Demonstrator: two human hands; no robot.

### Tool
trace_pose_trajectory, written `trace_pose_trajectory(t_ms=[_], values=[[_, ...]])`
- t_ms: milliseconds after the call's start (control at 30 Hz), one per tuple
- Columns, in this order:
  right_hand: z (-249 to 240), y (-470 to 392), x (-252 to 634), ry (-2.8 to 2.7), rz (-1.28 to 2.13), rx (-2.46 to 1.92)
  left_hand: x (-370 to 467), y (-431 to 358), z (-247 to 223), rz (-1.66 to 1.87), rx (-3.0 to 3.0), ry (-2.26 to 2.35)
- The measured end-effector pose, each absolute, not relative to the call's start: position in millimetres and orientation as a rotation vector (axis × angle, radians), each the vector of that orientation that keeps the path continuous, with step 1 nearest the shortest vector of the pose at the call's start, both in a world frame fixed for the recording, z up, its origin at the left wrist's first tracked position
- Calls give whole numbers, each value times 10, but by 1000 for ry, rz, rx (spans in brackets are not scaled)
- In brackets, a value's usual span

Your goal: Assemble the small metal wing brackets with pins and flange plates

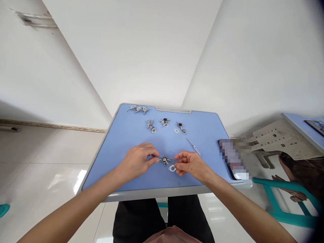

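Note:
A small metal valve-like part (165,160) with a round center and thin stems sits near the front middle of the blue table. My left hand (136,160) reaches it from the left, thumb and forefinger closed at the end of its left stem. To the right, my right hand (189,164) has its thumb and fingers bent together at the edge of a flat silver plate (172,168) with a large hole. This plate is just below and right of the valve-like part. Whether it is lifted off the table is hard to see.
Farther back lie similar metal parts (150,124), two with black round centers (180,125), and a loose plate (176,131). A small cluster (138,109) is at the far left corner. A clear slim screwdriver-like tool (194,146) and a phone (234,162) lie right.

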State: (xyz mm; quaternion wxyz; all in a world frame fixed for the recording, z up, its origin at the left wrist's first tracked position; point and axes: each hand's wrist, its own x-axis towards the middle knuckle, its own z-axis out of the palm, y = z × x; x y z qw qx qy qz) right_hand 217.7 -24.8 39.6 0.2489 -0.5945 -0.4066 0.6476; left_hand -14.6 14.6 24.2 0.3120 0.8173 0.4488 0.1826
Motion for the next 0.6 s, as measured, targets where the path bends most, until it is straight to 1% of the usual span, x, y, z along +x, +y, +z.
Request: trace_pose_trajectory(t_ms=[100, 200, 400, 500, 600], values=[[447, -265, 2128, -1102, 1780, -1622, -111, -25, 348, 424, 2042, 1229], [439, -294, 2075, -1115, 1779, -1562, -29, -201, 338, 380, 1857, 1252], [285, -456, 2024, -1170, 1737, -1393, 92, -407, 161, 540, 1507, 1134], [209, -540, 2053, -1349, 1598, -1437, 123, -453, 164, 571, 1463, 1127], [189, -569, 2089, -1660, 1333, -1530, 136, -459, 170, 561, 1482, 1139]])
